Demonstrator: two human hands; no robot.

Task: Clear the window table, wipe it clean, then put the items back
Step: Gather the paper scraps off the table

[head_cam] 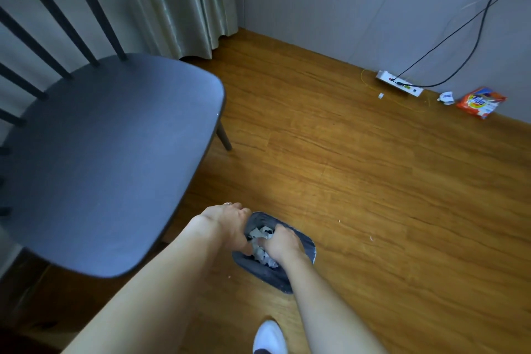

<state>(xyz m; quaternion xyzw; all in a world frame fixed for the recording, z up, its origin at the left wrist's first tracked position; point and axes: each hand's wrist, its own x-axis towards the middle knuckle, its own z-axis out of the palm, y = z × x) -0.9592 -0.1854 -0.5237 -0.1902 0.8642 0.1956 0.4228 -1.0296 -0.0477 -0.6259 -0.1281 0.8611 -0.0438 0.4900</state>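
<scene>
so from the head cam, both hands are down at the small grey bin sitting on the wood floor, around 6 o'clock in the frame. The left hand is curled over the bin's rim at its 9 o'clock side, gripping the edge; there's a ring on one finger. The right hand is pushed inside the bin, fingers bent down into the crumpled white paper in there, though I honestly can't tell if it's actually clutching a piece or just pressing on it. The paper fills the middle of the bin between the two hands.

A big dark blue chair takes up the 9 o'clock side, seat edge just beside the left forearm. Curtain hangs at 12. Over at 2 o'clock along the wall there's a white power strip with black cables plugged in, and near it an orange detergent bag. A white shoe pokes in at the bottom edge, right below the bin
</scene>
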